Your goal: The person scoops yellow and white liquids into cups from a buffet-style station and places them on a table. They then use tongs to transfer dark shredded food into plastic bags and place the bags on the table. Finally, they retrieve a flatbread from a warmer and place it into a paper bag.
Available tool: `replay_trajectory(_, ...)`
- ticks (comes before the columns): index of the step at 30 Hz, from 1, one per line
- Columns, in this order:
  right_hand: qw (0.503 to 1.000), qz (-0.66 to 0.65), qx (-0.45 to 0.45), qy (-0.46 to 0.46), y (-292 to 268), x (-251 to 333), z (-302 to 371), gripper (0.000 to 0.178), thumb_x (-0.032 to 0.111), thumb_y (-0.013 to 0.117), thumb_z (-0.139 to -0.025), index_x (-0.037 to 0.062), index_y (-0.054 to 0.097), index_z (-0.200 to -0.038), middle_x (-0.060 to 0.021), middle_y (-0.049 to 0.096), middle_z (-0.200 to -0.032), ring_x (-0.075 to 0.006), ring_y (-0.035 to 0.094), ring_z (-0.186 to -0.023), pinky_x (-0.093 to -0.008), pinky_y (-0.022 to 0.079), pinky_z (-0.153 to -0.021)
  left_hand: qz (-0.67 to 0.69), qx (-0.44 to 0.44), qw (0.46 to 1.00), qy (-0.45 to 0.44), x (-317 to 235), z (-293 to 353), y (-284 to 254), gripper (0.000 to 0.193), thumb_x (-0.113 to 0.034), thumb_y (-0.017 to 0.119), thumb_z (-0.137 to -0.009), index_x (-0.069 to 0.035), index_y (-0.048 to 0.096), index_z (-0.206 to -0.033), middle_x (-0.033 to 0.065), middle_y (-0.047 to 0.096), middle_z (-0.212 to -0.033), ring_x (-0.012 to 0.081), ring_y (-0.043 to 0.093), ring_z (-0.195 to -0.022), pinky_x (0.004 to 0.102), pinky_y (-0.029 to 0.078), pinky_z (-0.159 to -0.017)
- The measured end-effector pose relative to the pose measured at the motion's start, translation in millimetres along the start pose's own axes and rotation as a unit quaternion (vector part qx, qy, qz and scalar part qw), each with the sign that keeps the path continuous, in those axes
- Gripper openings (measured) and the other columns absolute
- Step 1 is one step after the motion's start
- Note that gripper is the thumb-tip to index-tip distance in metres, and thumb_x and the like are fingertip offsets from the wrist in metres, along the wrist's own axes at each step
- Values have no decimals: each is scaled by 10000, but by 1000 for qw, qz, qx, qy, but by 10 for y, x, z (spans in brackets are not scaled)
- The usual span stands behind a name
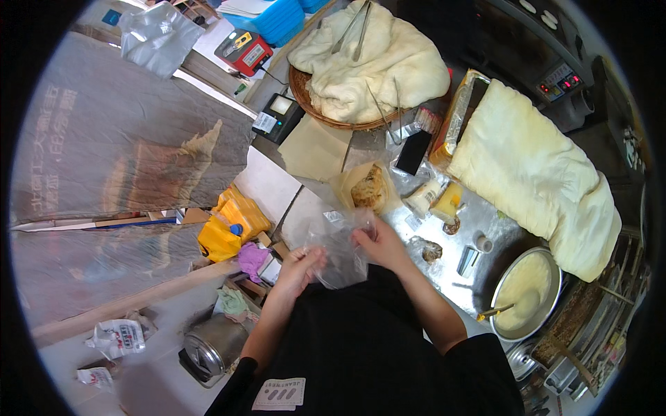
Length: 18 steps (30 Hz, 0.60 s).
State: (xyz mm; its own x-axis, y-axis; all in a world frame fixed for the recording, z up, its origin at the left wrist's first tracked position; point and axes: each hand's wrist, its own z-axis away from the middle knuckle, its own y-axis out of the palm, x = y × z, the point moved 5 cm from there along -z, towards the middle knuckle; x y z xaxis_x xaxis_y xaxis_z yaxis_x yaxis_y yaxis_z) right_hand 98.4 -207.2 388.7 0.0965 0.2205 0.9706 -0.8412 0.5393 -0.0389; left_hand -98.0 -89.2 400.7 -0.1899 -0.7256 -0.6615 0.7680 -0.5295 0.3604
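Note:
In front of my body I hold a clear plastic bag (341,255) between my two hands. My left hand (300,269) is closed on its left edge. My right hand (380,240) pinches its upper right side with thumb and fingers. Just beyond the right hand, a browned flatbread (368,189) sits partly inside a paper sleeve (343,187) on the counter. To its right lie a white tube-like bottle (423,197) and a yellow-filled container (447,201). Nearer, a small clear bag with something brown (425,250) rests on the metal counter (444,274).
A wicker basket (300,90) holds bunched cream cloth with tongs on it. More cream cloth (538,166) drapes at right, above a metal bowl (555,267) of pale batter. A black phone (413,152) lies mid-counter. Yellow bags (232,222) and a lidded metal pot (211,343) are left.

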Motion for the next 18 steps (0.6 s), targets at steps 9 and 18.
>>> replay_trajectory(9, 980, 110, 167, -9, 270, 706, 125, 248, 209, 709, -881, 23, 636, -1028, -81, 654, -776, -167, 640, -711, -304, 509, -660, -5, -5, 999, -48, -62, -153, 260, 272, -211, 690, -913, 9, 693, -1072, 42, 670, -844, 147, 640, -806, 254, 508, -741)
replay_trajectory(18, 995, 70, 24, -67, 598, -715, -130, 189, 165, 605, -976, 99, 581, -800, 71, 447, -607, -28, 365, -494, -211, 295, -450, 235, 126, 958, 110, -755, 55, -1037, 256, -264, 607, -973, -92, 618, -784, 3, 620, -747, 130, 619, -738, 285, 497, -730)
